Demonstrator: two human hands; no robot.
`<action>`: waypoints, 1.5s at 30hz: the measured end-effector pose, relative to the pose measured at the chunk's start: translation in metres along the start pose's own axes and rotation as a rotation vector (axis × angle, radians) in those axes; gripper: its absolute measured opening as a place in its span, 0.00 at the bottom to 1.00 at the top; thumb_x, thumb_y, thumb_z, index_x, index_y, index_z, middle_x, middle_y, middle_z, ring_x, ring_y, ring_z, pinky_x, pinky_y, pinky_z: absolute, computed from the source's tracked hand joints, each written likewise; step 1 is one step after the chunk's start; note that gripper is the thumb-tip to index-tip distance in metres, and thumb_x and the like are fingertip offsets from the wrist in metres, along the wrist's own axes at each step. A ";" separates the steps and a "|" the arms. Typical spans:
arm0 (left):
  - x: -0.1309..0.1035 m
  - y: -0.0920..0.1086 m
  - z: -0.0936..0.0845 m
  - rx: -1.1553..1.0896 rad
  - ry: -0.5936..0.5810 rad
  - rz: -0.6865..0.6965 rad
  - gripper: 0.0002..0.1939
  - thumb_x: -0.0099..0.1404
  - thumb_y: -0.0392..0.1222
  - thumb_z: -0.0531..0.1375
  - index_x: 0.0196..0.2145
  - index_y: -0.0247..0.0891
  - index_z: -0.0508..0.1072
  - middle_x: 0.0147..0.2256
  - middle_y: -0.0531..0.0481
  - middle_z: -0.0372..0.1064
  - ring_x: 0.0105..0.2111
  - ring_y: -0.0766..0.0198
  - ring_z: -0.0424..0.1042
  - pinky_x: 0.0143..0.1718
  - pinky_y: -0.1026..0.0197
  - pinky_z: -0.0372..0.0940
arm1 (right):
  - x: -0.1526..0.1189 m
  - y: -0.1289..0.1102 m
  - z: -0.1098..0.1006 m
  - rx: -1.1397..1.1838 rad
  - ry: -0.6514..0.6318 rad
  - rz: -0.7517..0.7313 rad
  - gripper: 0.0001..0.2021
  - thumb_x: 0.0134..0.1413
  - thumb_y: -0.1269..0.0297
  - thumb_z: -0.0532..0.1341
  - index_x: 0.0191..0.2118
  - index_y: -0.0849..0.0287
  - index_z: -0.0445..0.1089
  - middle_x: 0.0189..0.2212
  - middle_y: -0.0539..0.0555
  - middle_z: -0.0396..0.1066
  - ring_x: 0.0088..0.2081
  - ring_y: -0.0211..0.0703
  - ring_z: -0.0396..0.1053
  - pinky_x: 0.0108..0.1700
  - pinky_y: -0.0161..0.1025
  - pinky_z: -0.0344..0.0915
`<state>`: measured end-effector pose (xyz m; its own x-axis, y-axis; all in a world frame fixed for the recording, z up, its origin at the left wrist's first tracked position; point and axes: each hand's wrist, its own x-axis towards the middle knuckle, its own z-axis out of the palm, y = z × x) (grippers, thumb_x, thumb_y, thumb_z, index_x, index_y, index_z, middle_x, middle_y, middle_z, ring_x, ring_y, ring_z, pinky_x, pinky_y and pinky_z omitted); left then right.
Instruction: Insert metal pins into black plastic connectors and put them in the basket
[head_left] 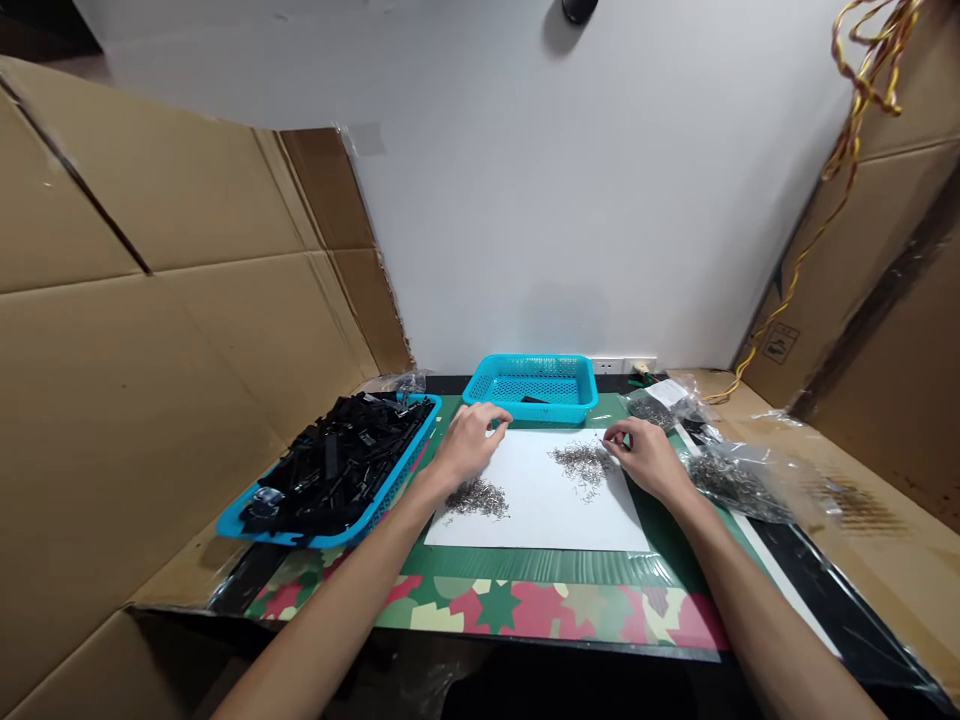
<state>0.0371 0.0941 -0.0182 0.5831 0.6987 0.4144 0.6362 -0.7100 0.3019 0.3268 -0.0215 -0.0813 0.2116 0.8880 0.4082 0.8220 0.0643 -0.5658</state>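
Observation:
My left hand (471,438) hovers over the left part of a white sheet (536,510), thumb and fingers drawn together in a pinch. Anything between those fingertips is too small to make out. Just below it lies a pile of small metal pins or screws (480,498). At the sheet's right side, my right hand (639,450) is curled, its fingertips pinched at the edge of a second pile of small metal pieces (581,465). What it holds, if anything, cannot be made out. Behind the sheet stands a blue basket (529,412) with a dark piece inside.
On the left, another blue basket (390,505) is heaped with black plastic parts (330,460). Clear bags of small metal parts (739,480) lie on the right. Cardboard walls (150,350) flank the table, and a twisted yellow cable (795,270) hangs at right.

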 end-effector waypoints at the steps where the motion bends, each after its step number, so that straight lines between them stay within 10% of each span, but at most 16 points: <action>1: 0.000 -0.002 0.000 0.007 0.001 -0.004 0.10 0.69 0.37 0.59 0.41 0.39 0.81 0.43 0.46 0.81 0.38 0.58 0.75 0.50 0.52 0.67 | 0.000 -0.001 -0.002 0.010 -0.005 -0.002 0.09 0.58 0.64 0.61 0.34 0.57 0.80 0.32 0.53 0.75 0.35 0.46 0.72 0.38 0.38 0.60; 7: -0.011 0.010 -0.015 0.051 0.021 -0.044 0.13 0.71 0.37 0.58 0.48 0.40 0.80 0.42 0.46 0.82 0.35 0.58 0.76 0.42 0.56 0.69 | -0.005 -0.001 -0.010 0.071 -0.061 -0.022 0.15 0.62 0.54 0.59 0.33 0.58 0.79 0.28 0.54 0.76 0.28 0.45 0.69 0.34 0.39 0.59; 12: -0.052 0.026 -0.064 0.191 0.126 -0.066 0.10 0.72 0.40 0.58 0.43 0.42 0.80 0.43 0.47 0.81 0.39 0.53 0.77 0.47 0.52 0.68 | -0.008 -0.004 -0.020 0.033 -0.130 0.022 0.19 0.57 0.50 0.62 0.25 0.59 0.77 0.20 0.53 0.69 0.23 0.43 0.63 0.27 0.38 0.52; 22: -0.106 -0.031 -0.161 0.516 0.038 -0.290 0.11 0.66 0.52 0.61 0.37 0.46 0.79 0.39 0.47 0.81 0.34 0.50 0.77 0.36 0.54 0.66 | -0.014 -0.011 -0.032 0.348 -0.609 -0.042 0.09 0.51 0.58 0.68 0.30 0.59 0.79 0.15 0.44 0.58 0.20 0.36 0.51 0.25 0.36 0.46; 34: -0.123 -0.041 -0.164 0.498 -0.050 -0.335 0.21 0.74 0.62 0.52 0.38 0.47 0.76 0.36 0.58 0.76 0.29 0.65 0.69 0.34 0.64 0.60 | -0.013 -0.016 -0.034 0.346 -0.599 -0.085 0.09 0.53 0.62 0.64 0.32 0.60 0.81 0.19 0.46 0.62 0.23 0.37 0.55 0.27 0.35 0.49; 40: -0.122 -0.039 -0.165 0.460 0.099 -0.408 0.08 0.70 0.50 0.59 0.39 0.46 0.76 0.34 0.57 0.74 0.32 0.64 0.71 0.32 0.64 0.61 | -0.015 -0.018 -0.029 0.321 -0.582 -0.107 0.08 0.51 0.65 0.64 0.30 0.60 0.81 0.19 0.47 0.62 0.24 0.37 0.56 0.27 0.35 0.49; 45: -0.112 -0.021 -0.155 0.420 0.364 -0.185 0.09 0.72 0.48 0.59 0.43 0.43 0.76 0.45 0.50 0.77 0.46 0.55 0.72 0.46 0.56 0.68 | -0.016 -0.019 -0.026 0.326 -0.607 -0.118 0.08 0.53 0.65 0.63 0.31 0.61 0.80 0.19 0.47 0.63 0.23 0.36 0.56 0.26 0.35 0.50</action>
<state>-0.1193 0.0171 0.0618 0.2794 0.6798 0.6781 0.9000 -0.4315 0.0617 0.3215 -0.0489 -0.0582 -0.2800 0.9581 0.0613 0.6005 0.2246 -0.7675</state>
